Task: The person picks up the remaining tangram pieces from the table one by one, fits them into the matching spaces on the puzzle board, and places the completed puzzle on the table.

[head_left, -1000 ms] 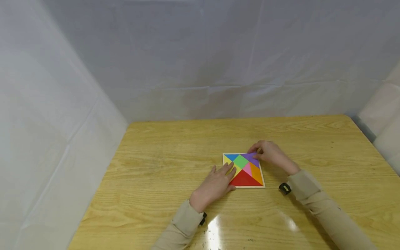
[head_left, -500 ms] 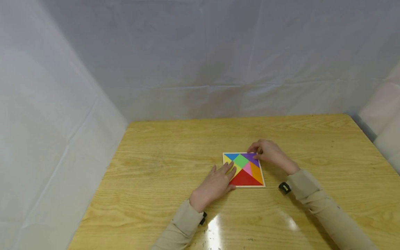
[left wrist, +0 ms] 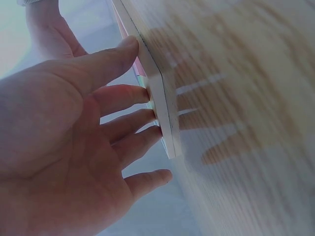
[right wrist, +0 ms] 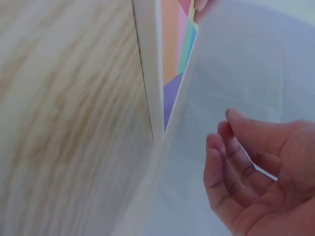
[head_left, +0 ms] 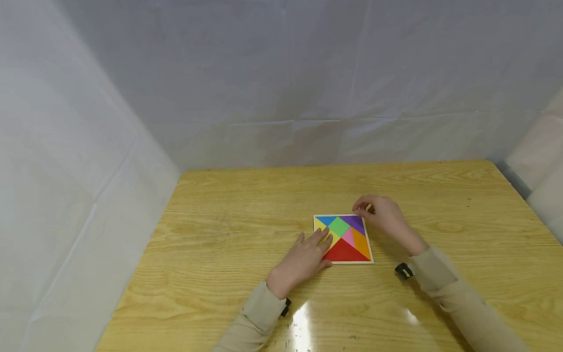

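A square tangram puzzle in a pale tray [head_left: 352,263] lies flat on the table, its coloured pieces fitted together. My left hand [head_left: 303,261] rests on the tray's left side with fingers spread over the yellow piece [head_left: 333,240]. In the left wrist view the thumb and fingertips touch the tray's edge [left wrist: 158,93]. Just off the far right corner, beside the purple piece [head_left: 357,223], hovers my right hand [head_left: 387,217]. The right wrist view shows its fingers [right wrist: 215,172] loosely bent, thumb near the index fingertip, nothing between them, apart from the tray.
The wooden table [head_left: 220,210] extends around the puzzle on all sides. White sheeting [head_left: 308,98] hangs behind the table's far edge, with more at the left and right. Dark straps are on both wrists.
My right hand has let go of the purple corner and lifted slightly away, up and to the right. The left hand and the puzzle have stayed in place.
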